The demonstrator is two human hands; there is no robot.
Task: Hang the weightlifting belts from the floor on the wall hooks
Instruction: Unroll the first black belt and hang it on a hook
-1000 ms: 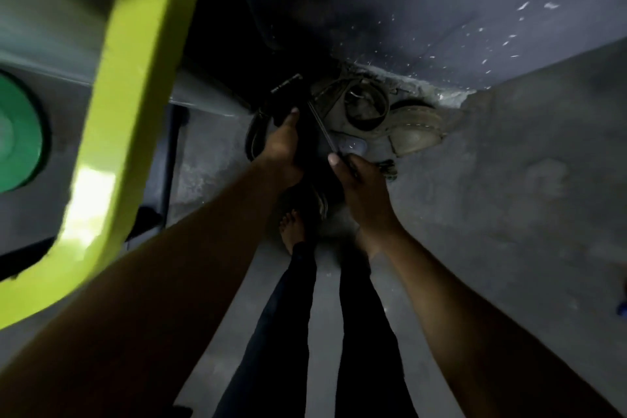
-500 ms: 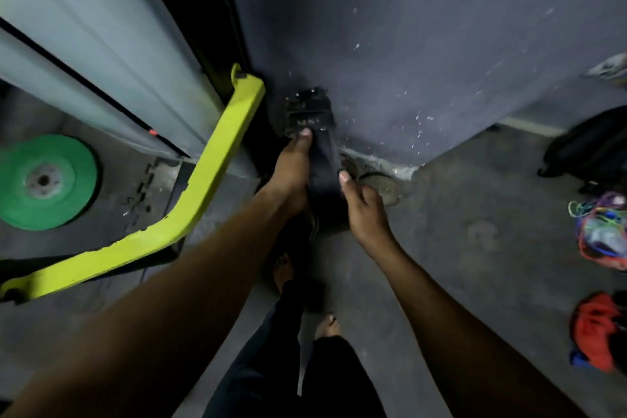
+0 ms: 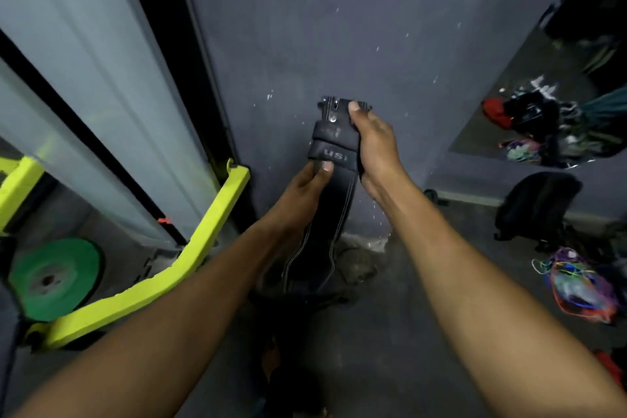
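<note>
We hold the belt point(image 3: 330, 180) upright against the wall point(image 3: 339, 27): right hand point(image 3: 375, 142) gripping near the buckle end on top, left hand point(image 3: 305, 190) pinching lower. No hook is visible.

Two bare forearms reach in from the lower corners, with no sleeves, watch or jewellery on either. The left hand point(image 3: 305, 185) and the right hand point(image 3: 375, 142) are bare, without gloves or rings, and their short, pale thumbnails show. Below the left hand, near the bottom edge, a bare foot point(image 3: 271, 358) shows beneath a dark trouser leg point(image 3: 288, 394), blurred in dim light.
</note>
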